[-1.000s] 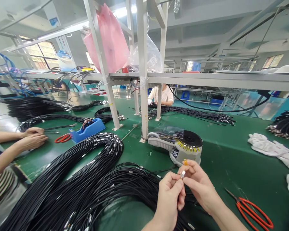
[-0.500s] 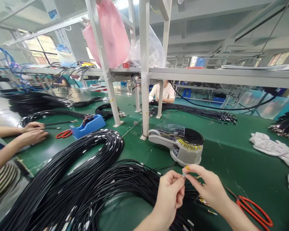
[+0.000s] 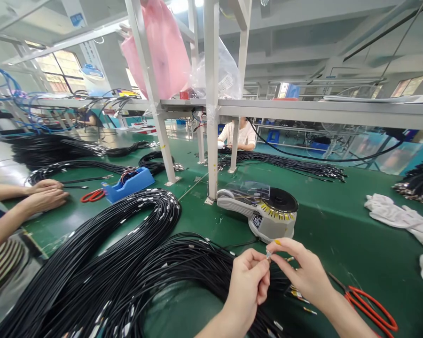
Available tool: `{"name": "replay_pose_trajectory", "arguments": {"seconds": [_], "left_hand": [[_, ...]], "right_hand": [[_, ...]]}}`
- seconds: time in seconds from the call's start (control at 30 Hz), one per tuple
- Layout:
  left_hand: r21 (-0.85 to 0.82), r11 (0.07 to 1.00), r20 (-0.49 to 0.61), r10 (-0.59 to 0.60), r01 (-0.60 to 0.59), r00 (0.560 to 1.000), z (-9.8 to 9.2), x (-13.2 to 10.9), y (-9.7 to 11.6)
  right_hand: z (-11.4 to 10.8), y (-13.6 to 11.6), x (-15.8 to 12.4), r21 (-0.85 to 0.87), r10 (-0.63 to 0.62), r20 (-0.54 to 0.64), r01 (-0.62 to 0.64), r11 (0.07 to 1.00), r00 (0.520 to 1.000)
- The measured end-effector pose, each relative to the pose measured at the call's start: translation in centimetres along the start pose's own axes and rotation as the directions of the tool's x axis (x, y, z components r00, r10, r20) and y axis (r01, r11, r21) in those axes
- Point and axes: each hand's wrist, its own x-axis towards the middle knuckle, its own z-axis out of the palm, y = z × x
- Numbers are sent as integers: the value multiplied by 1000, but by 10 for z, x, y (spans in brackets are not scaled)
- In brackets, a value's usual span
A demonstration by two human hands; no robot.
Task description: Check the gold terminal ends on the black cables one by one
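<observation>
My left hand [image 3: 246, 285] and my right hand [image 3: 305, 270] meet at the lower right, above the green table. Thumb and fingers of both pinch a small silvery piece [image 3: 268, 255] from either side; it is too small to tell its exact kind. Below and behind my hands lies a thick bundle of black cables [image 3: 183, 256] with white labels. Cable ends with pale and gold tips [image 3: 298, 294] show under my right hand. Red-handled scissors [image 3: 372, 307] rest right of my right wrist, and a grey tape dispenser [image 3: 273, 227] stands just beyond my fingers.
Another cable bundle [image 3: 137, 225] curves across the left. A blue tape holder [image 3: 130, 184] and second scissors [image 3: 93, 195] lie near a co-worker's hands [image 3: 47, 195]. White gloves [image 3: 391, 211] lie at right. Shelf posts [image 3: 211, 155] rise mid-table; another person [image 3: 245, 134] sits beyond.
Almost nothing differs. Both my hands keep the same pinch on the small silvery piece, and the whole view has shifted very slightly.
</observation>
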Motion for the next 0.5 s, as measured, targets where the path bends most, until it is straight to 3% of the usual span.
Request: {"name": "replay_pose_trajectory", "arguments": {"seconds": [0.23,0.37,0.43,0.5], "left_hand": [[-7,1000,22,-14,14,1000,0,0,-1],[-13,1000,37,-12,12,999,-1,0,0],[-25,1000,43,-6,7,999,-1,0,2],[-31,999,49,9,-7,999,-1,-1,4]], "right_hand": [[-4,-1,1,6,36,6,-36,999,999],[-9,-5,3,177,72,-55,-62,982,996],[-11,-8,3,282,146,-83,-117,952,986],[-11,-13,4,342,244,-35,-218,914,969]]}}
